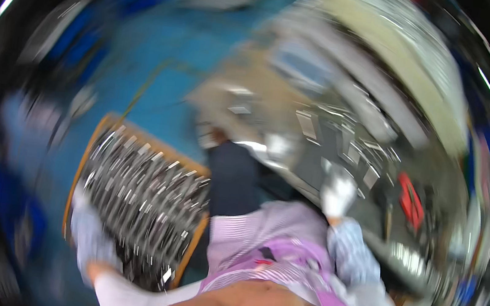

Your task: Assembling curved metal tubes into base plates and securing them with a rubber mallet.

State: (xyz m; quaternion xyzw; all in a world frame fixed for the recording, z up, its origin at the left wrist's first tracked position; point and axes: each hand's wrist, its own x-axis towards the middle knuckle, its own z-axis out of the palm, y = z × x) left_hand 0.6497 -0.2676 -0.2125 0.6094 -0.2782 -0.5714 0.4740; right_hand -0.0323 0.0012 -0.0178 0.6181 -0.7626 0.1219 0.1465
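Observation:
The whole picture is smeared by motion. My left hand (82,195) is at the left edge of an orange-rimmed crate (194,246), low on my left. Rows of shiny metal parts (144,192) fill the crate. What my left hand holds, if anything, does not show. My right hand (338,191), in a white glove, is over the near edge of a workbench (310,171). Just beyond it lie several flat metal pieces (345,140). The right fingers are too blurred to tell whether they grip something.
A red-handled tool (410,202) lies on the bench to the right. Farther back are a light-blue flat item (303,65) and a long pale cover (395,43). Blue floor (159,49) with a yellow line stretches ahead-left. A blurred blue-clad shape (29,124) is at far left.

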